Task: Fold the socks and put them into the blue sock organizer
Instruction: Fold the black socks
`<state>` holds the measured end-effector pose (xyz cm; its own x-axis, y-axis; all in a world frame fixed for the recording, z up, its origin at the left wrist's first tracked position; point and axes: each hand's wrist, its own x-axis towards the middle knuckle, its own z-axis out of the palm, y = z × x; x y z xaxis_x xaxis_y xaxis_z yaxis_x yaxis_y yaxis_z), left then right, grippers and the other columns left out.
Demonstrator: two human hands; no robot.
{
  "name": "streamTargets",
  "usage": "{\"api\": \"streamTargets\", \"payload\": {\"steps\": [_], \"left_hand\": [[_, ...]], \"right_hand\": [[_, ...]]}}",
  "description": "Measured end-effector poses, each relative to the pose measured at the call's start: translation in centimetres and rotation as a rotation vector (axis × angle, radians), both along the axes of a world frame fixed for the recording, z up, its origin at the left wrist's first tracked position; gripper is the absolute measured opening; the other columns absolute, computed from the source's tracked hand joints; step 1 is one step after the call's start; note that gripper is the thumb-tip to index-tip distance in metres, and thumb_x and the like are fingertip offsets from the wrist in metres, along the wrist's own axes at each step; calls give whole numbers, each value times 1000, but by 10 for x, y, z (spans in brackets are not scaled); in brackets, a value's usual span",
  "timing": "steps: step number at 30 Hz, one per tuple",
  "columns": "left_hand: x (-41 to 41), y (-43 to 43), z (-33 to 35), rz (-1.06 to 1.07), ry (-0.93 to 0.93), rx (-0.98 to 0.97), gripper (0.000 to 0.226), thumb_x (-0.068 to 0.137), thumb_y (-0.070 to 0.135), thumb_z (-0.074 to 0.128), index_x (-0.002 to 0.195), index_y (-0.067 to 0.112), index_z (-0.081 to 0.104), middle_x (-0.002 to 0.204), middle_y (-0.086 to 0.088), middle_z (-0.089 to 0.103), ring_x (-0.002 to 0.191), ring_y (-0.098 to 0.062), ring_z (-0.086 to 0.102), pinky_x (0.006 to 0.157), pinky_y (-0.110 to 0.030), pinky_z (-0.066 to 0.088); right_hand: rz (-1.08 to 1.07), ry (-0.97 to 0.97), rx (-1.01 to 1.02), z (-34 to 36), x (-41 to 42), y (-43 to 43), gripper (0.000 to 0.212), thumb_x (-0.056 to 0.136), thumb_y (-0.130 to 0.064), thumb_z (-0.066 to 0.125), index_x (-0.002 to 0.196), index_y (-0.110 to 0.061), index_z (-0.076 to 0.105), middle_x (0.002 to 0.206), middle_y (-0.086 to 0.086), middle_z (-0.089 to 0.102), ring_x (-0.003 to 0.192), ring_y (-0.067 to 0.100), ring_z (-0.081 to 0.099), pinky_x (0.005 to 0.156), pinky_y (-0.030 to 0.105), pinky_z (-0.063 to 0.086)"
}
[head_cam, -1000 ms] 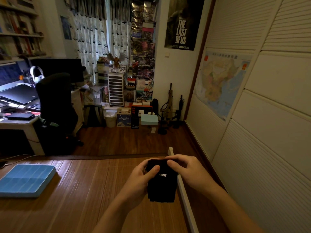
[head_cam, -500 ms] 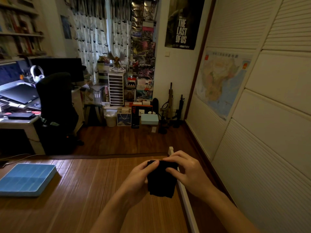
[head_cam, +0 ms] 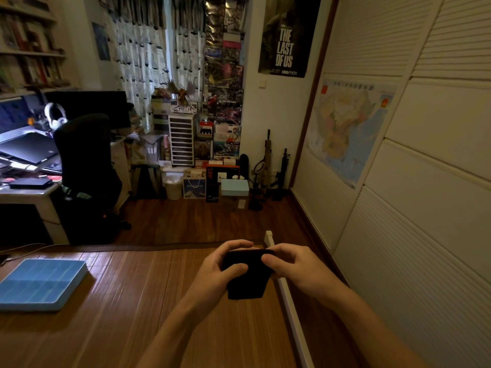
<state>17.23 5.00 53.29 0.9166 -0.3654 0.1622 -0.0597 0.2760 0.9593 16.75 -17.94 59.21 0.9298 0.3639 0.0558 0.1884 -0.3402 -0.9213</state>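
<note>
The blue sock organizer (head_cam: pixel 39 284) lies at the far left on the mat (head_cam: pixel 148 301). Well right of it, the left hand (head_cam: pixel 218 270) and right hand (head_cam: pixel 295 266) both curl round the black sock (head_cam: pixel 247 285). The sock is doubled shorter than a second ago, so folding looks nearly done. A white rail (head_cam: pixel 297 330) runs farther right, off the route back.

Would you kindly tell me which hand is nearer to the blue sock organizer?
Left. The left hand grips the black sock, right of the blue sock organizer; the right hand grips it farther right.
</note>
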Motion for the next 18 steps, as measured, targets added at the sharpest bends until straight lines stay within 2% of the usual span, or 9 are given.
{"api": "streamTargets", "payload": {"steps": [5,10,14,18], "left_hand": [[0,-1,-2,-26,4,-35,53,88,24,72,139,29,57,142,-1,58,125,-41,62,92,-51,59],[3,0,-9,-69,54,-61,56,90,20,71,142,29,53,145,-2,56,125,-42,61,93,-50,57],[4,2,-10,-86,126,-21,51,94,15,69,141,26,55,142,-14,53,122,-42,63,93,-46,57],[4,7,-7,-100,112,35,39,99,29,67,136,20,60,133,-10,63,123,-37,64,95,-40,57]], "right_hand": [[-14,-73,-48,-3,1,2,36,90,-42,67,123,-28,65,117,-9,70,111,5,66,88,23,57],[30,-75,-138,-7,1,5,36,97,-34,63,131,-23,60,121,-6,66,114,9,64,95,33,57],[-11,-161,-190,-11,-1,8,28,100,-28,60,127,-21,60,118,-7,63,110,5,63,93,29,57],[-32,-300,-218,-14,-3,13,25,99,-24,62,123,-20,61,115,-10,59,109,4,60,92,27,56]]}}
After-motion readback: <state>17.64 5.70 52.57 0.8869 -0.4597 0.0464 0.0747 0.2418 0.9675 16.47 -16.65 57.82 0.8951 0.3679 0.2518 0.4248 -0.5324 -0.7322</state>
